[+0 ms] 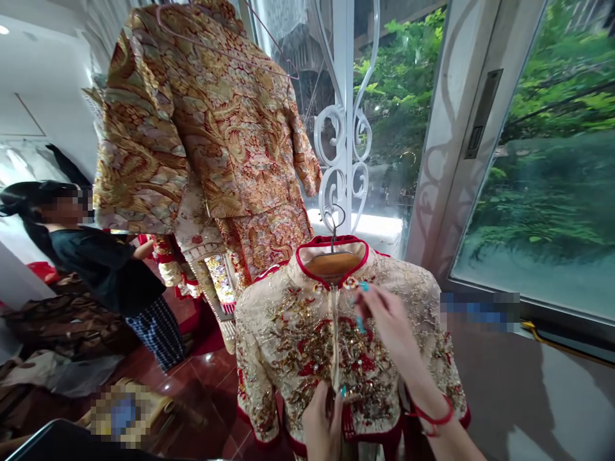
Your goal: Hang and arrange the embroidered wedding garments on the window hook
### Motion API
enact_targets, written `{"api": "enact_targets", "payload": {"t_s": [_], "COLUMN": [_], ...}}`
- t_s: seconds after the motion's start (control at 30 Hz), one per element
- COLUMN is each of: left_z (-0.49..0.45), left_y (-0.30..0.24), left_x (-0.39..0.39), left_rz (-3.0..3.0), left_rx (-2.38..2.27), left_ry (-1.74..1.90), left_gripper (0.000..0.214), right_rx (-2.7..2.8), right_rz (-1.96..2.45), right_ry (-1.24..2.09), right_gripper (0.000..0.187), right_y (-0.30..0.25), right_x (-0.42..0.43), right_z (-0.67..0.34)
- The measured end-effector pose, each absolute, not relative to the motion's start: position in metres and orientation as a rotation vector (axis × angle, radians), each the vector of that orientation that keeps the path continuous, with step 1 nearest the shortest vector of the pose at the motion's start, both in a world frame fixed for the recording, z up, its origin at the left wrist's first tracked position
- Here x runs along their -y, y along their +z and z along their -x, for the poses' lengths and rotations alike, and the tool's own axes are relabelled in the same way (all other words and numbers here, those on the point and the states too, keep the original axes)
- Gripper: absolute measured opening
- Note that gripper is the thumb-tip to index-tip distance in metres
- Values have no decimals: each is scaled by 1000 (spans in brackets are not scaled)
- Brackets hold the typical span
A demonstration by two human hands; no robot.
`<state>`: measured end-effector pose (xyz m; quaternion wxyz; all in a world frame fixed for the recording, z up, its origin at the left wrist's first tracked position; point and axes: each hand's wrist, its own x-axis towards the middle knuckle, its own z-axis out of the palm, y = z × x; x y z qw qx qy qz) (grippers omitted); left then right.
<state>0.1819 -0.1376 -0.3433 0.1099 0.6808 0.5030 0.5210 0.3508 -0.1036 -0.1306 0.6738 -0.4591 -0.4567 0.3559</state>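
Observation:
A cream jacket [293, 346] with gold and red embroidery and red trim hangs on a wooden hanger [332, 262] in front of me. My right hand [384, 320], with a red cord at the wrist, reaches to the collar and pinches the fastening near the top of the front opening. My left hand [323, 422] grips the lower part of the front opening between thumb and fingers. Both hands have turquoise nails.
A gold and red brocade jacket [211, 121] and skirt hang on a hanger high at the left. A person in a black top [103, 266] bends at the far left over piled garments. A white scrolled metal post [343, 128] and glass windows [552, 173] stand behind.

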Motion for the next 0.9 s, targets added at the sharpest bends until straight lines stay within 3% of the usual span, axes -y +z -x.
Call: {"api": "enact_targets", "payload": {"t_s": [0.13, 0.2, 0.3, 0.4, 0.57, 0.77, 0.9], "left_z": [-108, -71, -38, -33, -41, -61, -78], "left_y": [-269, -222, -176, -169, -170, -146, -160], "left_x": [112, 78, 23, -4, -1, 28, 68], "left_rz": [-1668, -1427, -1219, -1136, -1258, -1566, -1686], "left_rx": [-1547, -1583, -1396, -1285, -1216, -1484, -1732], "left_ry": [1888, 2087, 1813, 1613, 1667, 2135, 2489], "left_gripper": [25, 29, 45, 47, 43, 30, 30], "right_rx": [842, 1014, 1179, 1137, 1072, 983, 983], "right_rz": [1248, 1239, 1178, 1138, 1120, 1093, 1122], "right_ry": [32, 86, 243, 133, 101, 304, 479], "right_gripper": [39, 47, 41, 29, 25, 33, 45], "right_y": [-164, -179, -194, -201, -193, -173, -174], "right_x": [105, 96, 78, 65, 51, 23, 7], "right_z": [-456, -493, -516, -516, -520, -527, -525]}}
